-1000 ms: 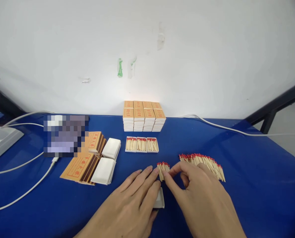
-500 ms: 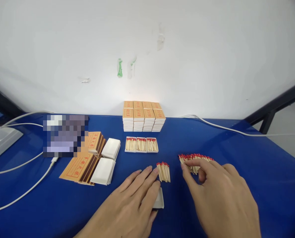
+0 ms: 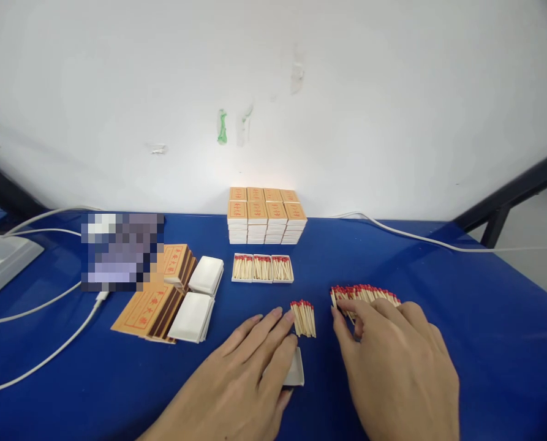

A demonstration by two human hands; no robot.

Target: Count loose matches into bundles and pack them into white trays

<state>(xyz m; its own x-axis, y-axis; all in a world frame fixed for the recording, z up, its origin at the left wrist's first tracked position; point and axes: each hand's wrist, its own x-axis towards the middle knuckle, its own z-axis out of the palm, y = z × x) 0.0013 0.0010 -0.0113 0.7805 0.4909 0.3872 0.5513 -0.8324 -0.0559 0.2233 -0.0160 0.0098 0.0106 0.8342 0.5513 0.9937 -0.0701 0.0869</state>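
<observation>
My left hand (image 3: 241,373) lies with fingers stretched out over a white matchbox tray (image 3: 296,369), hiding most of it. Its fingertips reach the left edge of a small bunch of red-tipped matches (image 3: 304,320) on the table. My right hand (image 3: 388,355) is at a larger pile of matches (image 3: 369,293), thumb and forefinger pinched at the pile's left end around a match (image 3: 333,298). Its other fingers are curled and partly hidden, covering the near side of the pile.
Three filled trays (image 3: 262,268) form a row before stacked matchboxes (image 3: 267,214) by the wall. To the left are white trays (image 3: 191,317), flat orange matchbox sleeves (image 3: 149,309), a blurred-out device (image 3: 121,251) and white cables (image 3: 75,349). The table (image 3: 438,269) is blue.
My right hand has shifted left along the large pile, and its thumb and forefinger now pinch at the left end. My left hand and the small bunch have stayed put.
</observation>
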